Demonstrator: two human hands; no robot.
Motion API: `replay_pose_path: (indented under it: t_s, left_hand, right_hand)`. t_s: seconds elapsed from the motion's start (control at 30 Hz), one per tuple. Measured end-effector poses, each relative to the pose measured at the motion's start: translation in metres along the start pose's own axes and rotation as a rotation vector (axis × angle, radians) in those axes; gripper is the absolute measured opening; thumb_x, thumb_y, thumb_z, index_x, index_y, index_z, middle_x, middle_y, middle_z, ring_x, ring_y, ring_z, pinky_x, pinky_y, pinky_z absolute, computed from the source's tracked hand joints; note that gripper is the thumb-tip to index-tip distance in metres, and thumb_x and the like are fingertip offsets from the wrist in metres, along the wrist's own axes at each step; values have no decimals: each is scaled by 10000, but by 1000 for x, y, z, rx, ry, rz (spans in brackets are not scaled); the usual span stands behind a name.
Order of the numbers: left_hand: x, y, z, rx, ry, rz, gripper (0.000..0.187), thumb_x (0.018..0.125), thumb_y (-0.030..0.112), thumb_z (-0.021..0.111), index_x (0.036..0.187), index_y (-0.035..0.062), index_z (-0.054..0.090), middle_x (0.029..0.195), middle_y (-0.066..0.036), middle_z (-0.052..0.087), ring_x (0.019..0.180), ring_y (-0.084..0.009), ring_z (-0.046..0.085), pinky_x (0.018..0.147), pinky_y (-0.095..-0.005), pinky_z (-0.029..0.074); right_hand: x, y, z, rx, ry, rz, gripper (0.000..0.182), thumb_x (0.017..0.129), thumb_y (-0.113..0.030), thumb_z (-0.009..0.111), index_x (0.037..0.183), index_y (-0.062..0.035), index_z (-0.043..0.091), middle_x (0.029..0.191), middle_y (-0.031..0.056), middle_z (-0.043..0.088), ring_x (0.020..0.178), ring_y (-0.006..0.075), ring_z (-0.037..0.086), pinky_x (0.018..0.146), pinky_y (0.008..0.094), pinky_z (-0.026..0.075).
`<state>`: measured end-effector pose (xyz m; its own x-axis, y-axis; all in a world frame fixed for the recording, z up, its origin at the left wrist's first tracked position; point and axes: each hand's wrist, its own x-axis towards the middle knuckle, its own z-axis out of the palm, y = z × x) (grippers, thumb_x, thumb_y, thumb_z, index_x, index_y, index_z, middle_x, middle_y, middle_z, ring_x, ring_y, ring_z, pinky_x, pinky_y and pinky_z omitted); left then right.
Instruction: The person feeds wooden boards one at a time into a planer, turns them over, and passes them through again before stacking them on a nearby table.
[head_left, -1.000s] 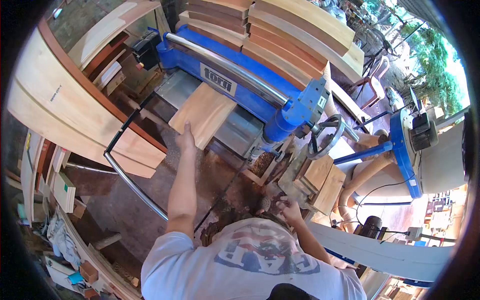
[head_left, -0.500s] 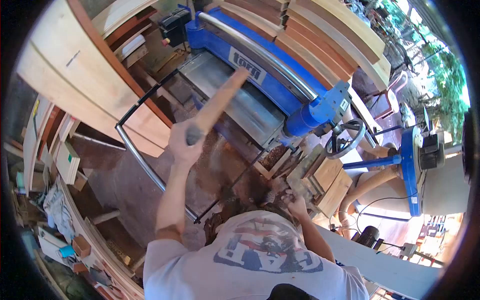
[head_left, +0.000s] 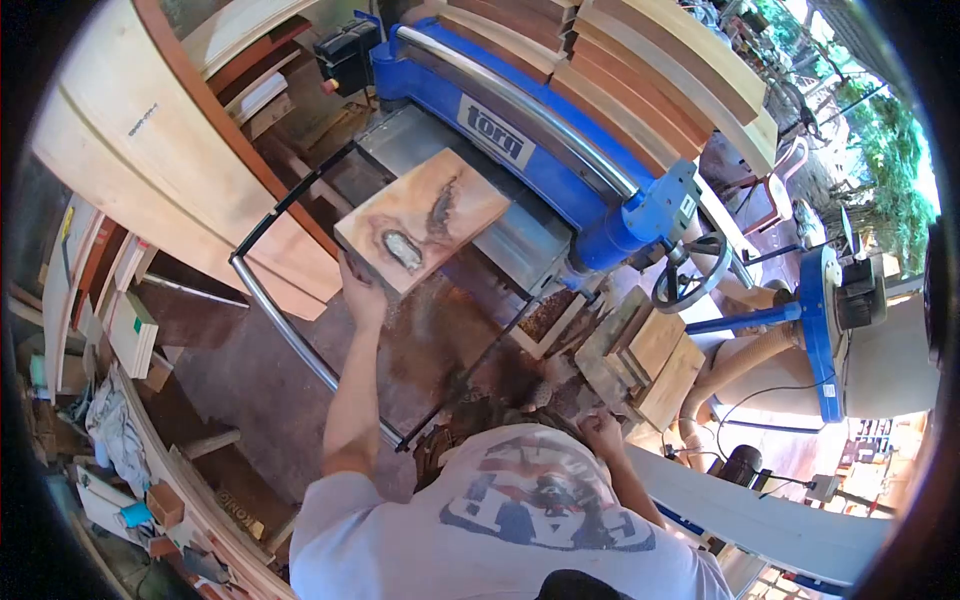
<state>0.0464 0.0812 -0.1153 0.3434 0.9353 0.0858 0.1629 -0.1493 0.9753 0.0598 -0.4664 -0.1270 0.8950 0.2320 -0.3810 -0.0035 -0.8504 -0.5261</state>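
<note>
My left hand (head_left: 362,298) grips the near left edge of a wooden board (head_left: 455,215) and holds it up in front of the planer's bed. The board's broad face is turned toward me and shows a dark knot and a hollow with a pale patch. My left fingertips are hidden behind the board. My right hand (head_left: 601,436) is low at my side, its fingers curled in with nothing visible in them. Just beyond it is a stack of short boards (head_left: 655,365). Behind the held board stands a blue thickness planer (head_left: 420,75) with a metal bed (head_left: 525,240).
Long planks (head_left: 165,150) lean at the left. More boards (head_left: 660,75) are piled behind the planer. A handwheel (head_left: 692,275) sticks out at its right, near a blue dust collector (head_left: 822,335) with a hose. A metal-tube frame (head_left: 285,325) extends in front.
My left hand has turned the board from nearly edge-on to face me. My right hand has dropped slightly and its fingers have curled in.
</note>
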Motion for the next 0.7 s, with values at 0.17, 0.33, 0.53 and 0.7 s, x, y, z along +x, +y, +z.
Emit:
replay_pose_path:
  t_s: [0.17, 0.33, 0.53, 0.7]
  left_hand:
    - [21, -83, 2, -1166, -107, -705, 557, 921, 360, 602, 1253, -82, 530, 1025, -87, 647, 875, -182, 653, 767, -282, 533]
    - [38, 5, 33, -439, -81, -575, 615, 878, 485, 633, 1127, -77, 626, 1061, -111, 651, 939, -180, 647, 804, -316, 530]
    - [46, -12, 110, -424, 22, -491, 487, 896, 335, 665, 1089, -112, 630, 1098, -148, 651, 980, -211, 637, 834, -329, 517]
    - [44, -8, 172, -185, -29, -364, 627, 928, 389, 608, 1236, -148, 510, 1166, -218, 628, 1043, -312, 621, 917, -374, 492]
  right_hand:
    - [-3, 26, -2, 126, -39, 43, 211, 826, -137, 615, 987, -4, 647, 859, 121, 706, 789, 192, 673, 719, 330, 533]
    - [6, 51, -14, 295, -60, 209, 210, 815, -96, 614, 980, 34, 619, 823, 113, 688, 772, 178, 659, 699, 326, 527]
    - [27, 78, 2, 72, 8, 115, 200, 825, -124, 676, 945, 27, 620, 800, 92, 678, 667, 148, 632, 599, 318, 516]
    - [34, 80, 13, 178, -14, 152, 207, 829, -165, 707, 916, 6, 627, 737, 69, 662, 615, 145, 611, 563, 320, 506]
